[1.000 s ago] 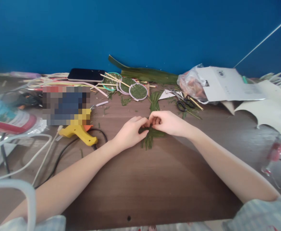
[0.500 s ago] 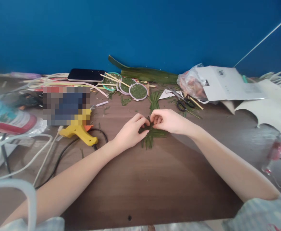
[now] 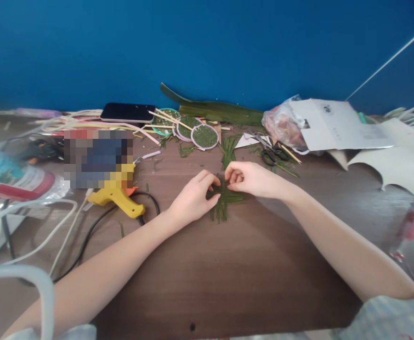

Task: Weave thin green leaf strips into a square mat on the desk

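Narrow green leaf strips (image 3: 235, 197) lie crossed over one another on the table, forming a small woven patch whose middle is partly covered by my fingers. My left hand (image 3: 194, 196) rests at the patch's left side, thumb and forefinger curved around its edge and pressing on it. On the other side, my right hand (image 3: 251, 179) has its fingers curled in, with thumb and fingertips at the strips near the top right. The exact strip in its pinch is too small to make out. Strip ends fan out above, below and to the right.
A yellow glue gun (image 3: 122, 200) with a black cord lies left. Behind are a phone (image 3: 128, 112), round hoops (image 3: 205, 137) filled with green bits, a long leaf (image 3: 224, 112), scissors (image 3: 274, 155) and a plastic bag (image 3: 284, 123). White cut card (image 3: 398, 156) lies right.
My right hand has shifted slightly right, so a small gap now shows between the two hands' fingertips. My left hand stays almost where it was on the strips.
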Demonstrator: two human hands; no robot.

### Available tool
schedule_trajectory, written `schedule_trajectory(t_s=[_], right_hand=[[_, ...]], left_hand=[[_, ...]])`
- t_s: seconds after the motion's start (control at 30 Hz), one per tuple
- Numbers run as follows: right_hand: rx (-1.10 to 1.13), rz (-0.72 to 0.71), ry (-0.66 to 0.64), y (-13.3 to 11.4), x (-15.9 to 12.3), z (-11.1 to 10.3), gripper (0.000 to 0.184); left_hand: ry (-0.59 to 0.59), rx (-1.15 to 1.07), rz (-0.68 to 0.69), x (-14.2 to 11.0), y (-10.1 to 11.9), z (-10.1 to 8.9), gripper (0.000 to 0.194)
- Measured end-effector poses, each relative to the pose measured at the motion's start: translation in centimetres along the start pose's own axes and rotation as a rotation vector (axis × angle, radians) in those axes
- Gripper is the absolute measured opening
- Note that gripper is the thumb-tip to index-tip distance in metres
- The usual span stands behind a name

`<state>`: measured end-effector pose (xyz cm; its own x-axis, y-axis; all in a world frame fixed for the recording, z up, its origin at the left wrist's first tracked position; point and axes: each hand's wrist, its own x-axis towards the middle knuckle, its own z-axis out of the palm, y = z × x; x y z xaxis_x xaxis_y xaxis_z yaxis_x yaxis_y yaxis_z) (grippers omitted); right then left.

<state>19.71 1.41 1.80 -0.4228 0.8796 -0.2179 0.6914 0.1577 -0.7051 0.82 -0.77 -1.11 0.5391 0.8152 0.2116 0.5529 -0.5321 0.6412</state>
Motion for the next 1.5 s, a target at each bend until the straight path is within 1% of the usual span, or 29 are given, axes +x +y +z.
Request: schedule_trajectory(t_s=[0.17,0.37,0.6,0.67,0.8,0.87,0.97,1.13,1.27,1.37,1.43,1.5], right_hand=[[0.037,-0.029,0.009,0.3,0.1,0.1,0.012],[0.047,-0.010,-0.016,0.2,0.0,-0.2,0.013],[0.131,0.003,-0.029,0.3,0.0,-0.4,0.014],[0.186,-0.024,-0.013,0.2,0.0,-0.4,0.016],[0.305,-0.131,0.048,-0.1,-0.1,-0.1,0.019],[0.332,-0.166,0.053,-0.4,-0.2,0.2,0.020],[0.342,-0.183,0.040,-0.7,-0.3,0.5,0.021],[0.316,-0.156,0.018,-0.9,-0.3,0.5,0.016],[0.362,-0.107,-0.003,-0.7,-0.2,0.0,0.019],[0.381,-0.105,-0.016,-0.6,-0.2,-0.4,0.018],[0.330,-0.095,0.025,-0.5,-0.2,-0.7,0.016],[0.209,-0.073,0.096,-0.3,-0.2,-0.8,0.013]], left_hand=[[-0.009,0.024,0.009,0.1,0.2,-0.1,0.016],[-0.021,0.053,0.008,0.1,0.1,-0.1,0.013],[-0.038,0.053,-0.010,0.2,0.1,-0.1,0.014],[-0.040,0.057,-0.009,0.3,0.1,-0.2,0.013],[-0.053,0.063,0.001,0.4,0.2,-0.3,0.006],[-0.055,0.044,-0.016,0.4,0.2,-0.3,0.003],[-0.051,0.022,-0.038,0.5,0.2,-0.3,0.010],[-0.039,0.031,-0.021,0.5,0.2,-0.3,0.014],[-0.046,0.037,-0.018,0.5,0.2,-0.4,0.014],[-0.060,0.046,-0.017,0.5,0.3,-0.4,0.015],[-0.059,0.047,-0.020,0.5,0.2,-0.4,0.015],[-0.055,0.042,-0.021,0.5,0.2,-0.3,0.014]])
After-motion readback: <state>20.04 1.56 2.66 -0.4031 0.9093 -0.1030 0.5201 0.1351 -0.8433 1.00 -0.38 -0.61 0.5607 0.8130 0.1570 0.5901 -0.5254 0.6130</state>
